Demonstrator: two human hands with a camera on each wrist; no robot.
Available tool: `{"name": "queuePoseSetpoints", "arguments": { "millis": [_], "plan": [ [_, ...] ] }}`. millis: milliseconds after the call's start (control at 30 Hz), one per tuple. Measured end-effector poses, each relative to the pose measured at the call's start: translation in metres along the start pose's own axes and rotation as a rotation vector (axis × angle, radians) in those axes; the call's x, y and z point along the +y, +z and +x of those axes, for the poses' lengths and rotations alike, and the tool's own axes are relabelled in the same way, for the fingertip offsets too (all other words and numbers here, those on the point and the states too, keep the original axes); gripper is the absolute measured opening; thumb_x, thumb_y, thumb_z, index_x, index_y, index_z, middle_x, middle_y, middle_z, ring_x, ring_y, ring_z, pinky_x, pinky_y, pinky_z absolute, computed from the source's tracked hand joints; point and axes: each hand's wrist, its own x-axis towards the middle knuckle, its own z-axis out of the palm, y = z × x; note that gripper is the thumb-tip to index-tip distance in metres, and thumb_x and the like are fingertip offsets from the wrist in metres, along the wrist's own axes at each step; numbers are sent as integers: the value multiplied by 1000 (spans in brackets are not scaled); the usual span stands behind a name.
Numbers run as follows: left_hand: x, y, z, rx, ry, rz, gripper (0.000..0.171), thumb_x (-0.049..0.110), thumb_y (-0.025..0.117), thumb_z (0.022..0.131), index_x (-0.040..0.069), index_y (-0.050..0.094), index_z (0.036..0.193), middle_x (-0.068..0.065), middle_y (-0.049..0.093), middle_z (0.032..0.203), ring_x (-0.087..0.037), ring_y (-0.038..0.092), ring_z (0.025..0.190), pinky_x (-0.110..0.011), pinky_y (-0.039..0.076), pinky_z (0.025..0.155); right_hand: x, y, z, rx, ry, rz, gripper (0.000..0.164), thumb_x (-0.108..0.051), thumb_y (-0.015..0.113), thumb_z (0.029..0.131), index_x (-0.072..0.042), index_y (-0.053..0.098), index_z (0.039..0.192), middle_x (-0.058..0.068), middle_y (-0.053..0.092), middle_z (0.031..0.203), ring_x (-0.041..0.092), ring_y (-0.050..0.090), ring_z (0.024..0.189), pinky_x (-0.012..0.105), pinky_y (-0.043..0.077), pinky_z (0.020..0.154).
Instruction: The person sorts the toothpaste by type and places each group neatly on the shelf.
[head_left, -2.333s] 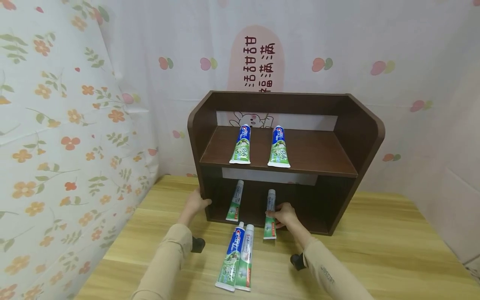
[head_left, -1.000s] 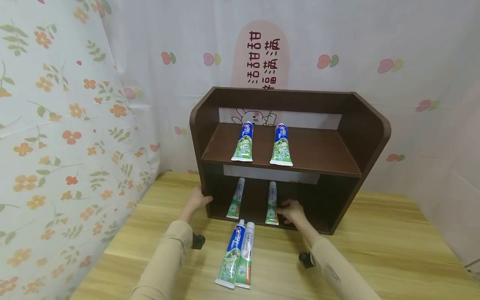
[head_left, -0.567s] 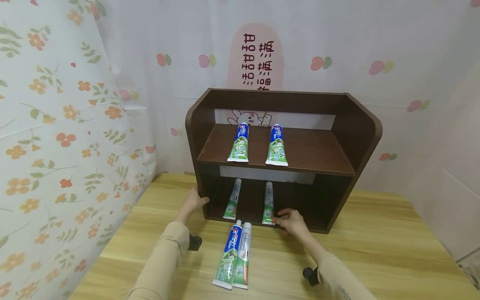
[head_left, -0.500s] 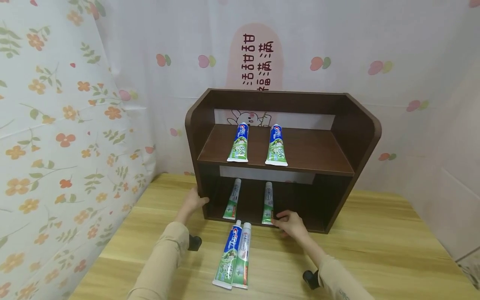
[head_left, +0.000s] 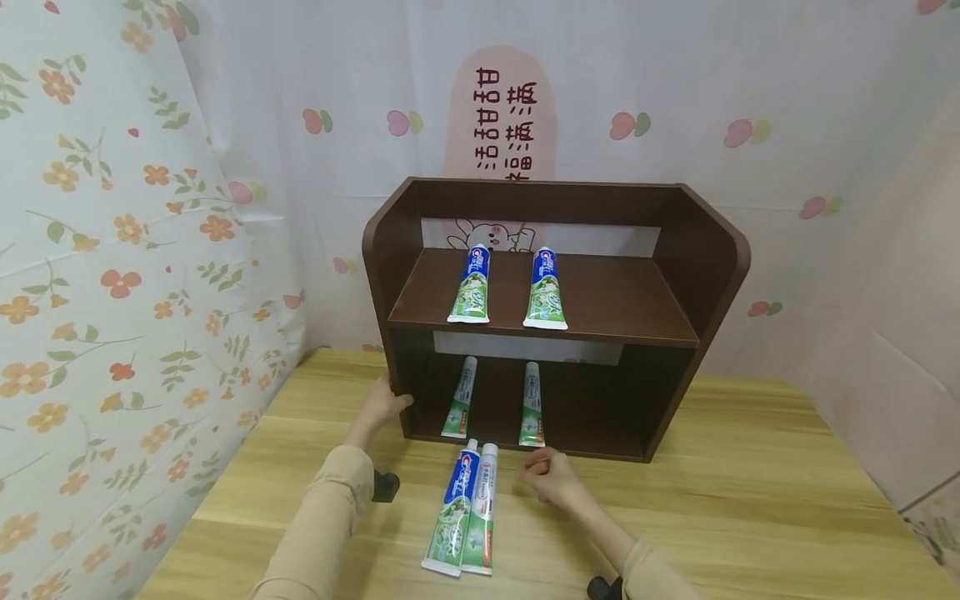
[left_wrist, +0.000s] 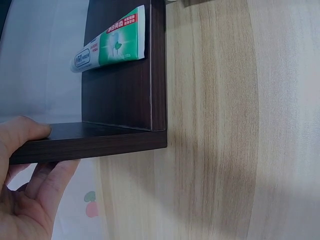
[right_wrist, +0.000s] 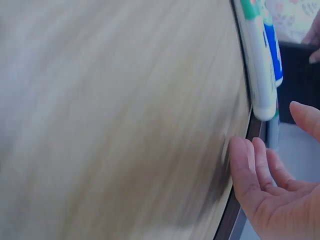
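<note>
My left hand (head_left: 381, 406) grips the left side panel of the dark brown shelf (head_left: 540, 333), thumb on the inner face and fingers on the outer, as the left wrist view shows (left_wrist: 30, 185). My right hand (head_left: 551, 479) holds nothing; its fingers are loosely bent over the table, just in front of the shelf. Close to its left lie two overlapping toothpaste tubes: a blue-green one (head_left: 453, 512) and a white-green one (head_left: 482, 508). On the lower shelf lie a left grey-green toothpaste tube (head_left: 459, 398) and a right one (head_left: 532, 404).
Two blue-green toothpaste tubes, one left (head_left: 472, 285) and one right (head_left: 546, 290), lie on the upper shelf. The wooden table (head_left: 750, 483) reaches out on both sides of the shelf. A floral curtain (head_left: 135, 292) hangs at the left.
My right hand slid the grey-green toothpaste tube back onto the lower shelf, let go of it, and moved left and toward me, near the loose tubes. My left hand kept its grip.
</note>
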Motion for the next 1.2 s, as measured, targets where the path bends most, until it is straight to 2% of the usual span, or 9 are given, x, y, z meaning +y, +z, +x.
{"name": "queuePoseSetpoints", "arguments": {
  "millis": [267, 500, 633, 767, 900, 1033, 1200],
  "plan": [
    [-1, 0, 1, -4, 0, 6, 61, 6, 55, 84, -3, 28, 138, -30, 39, 136, -47, 38, 124, -56, 36, 100, -2, 25, -7, -30, 18, -61, 55, -16, 69, 78, 15, 46, 117, 18, 57, 96, 16, 54, 70, 28, 53, 56],
    [-2, 1, 3, -15, -18, 17, 64, 8, 54, 85, -5, 23, 140, -30, 34, 139, -47, 34, 127, -56, 33, 102, -8, 48, -8, -41, 35, -130, 71, -19, 73, 73, 19, 38, 123, 26, 57, 102, 25, 59, 82, 36, 54, 68],
    [-3, 1, 2, -15, -31, 32, 65, 8, 54, 85, -8, 21, 139, -32, 32, 140, -48, 32, 128, -56, 32, 103, -11, 57, -11, -28, -5, -184, 71, -15, 73, 71, 21, 38, 122, 27, 59, 98, 26, 59, 81, 38, 53, 69],
    [-2, 0, 1, -17, -30, 31, 66, 8, 54, 85, -10, 20, 139, -34, 31, 139, -50, 32, 127, -57, 32, 102, -12, 66, -14, -26, -49, -222, 51, -11, 68, 74, 17, 49, 112, 16, 62, 82, 18, 56, 64, 31, 51, 55],
    [-2, -1, 1, 9, -8, 39, 64, 7, 55, 84, -9, 25, 138, -34, 36, 137, -49, 36, 125, -56, 34, 101, -13, 74, -15, -52, -75, -190, 34, -6, 62, 78, 14, 53, 104, 11, 59, 74, 13, 54, 49, 26, 48, 42],
    [-2, 0, 2, 9, -4, 54, 63, 8, 55, 83, -8, 27, 138, -33, 38, 136, -48, 37, 125, -55, 35, 101, -15, 78, -16, -56, -49, -132, 38, -2, 59, 78, 17, 45, 108, 14, 58, 74, 15, 56, 50, 26, 50, 41],
    [-3, 1, 2, 9, -12, 45, 63, 8, 55, 84, -6, 27, 138, -32, 38, 137, -48, 37, 125, -55, 35, 101, -17, 77, -15, -58, 13, -114, 55, -2, 61, 79, 19, 33, 121, 17, 56, 75, 19, 57, 50, 30, 50, 41]
  ]
}}
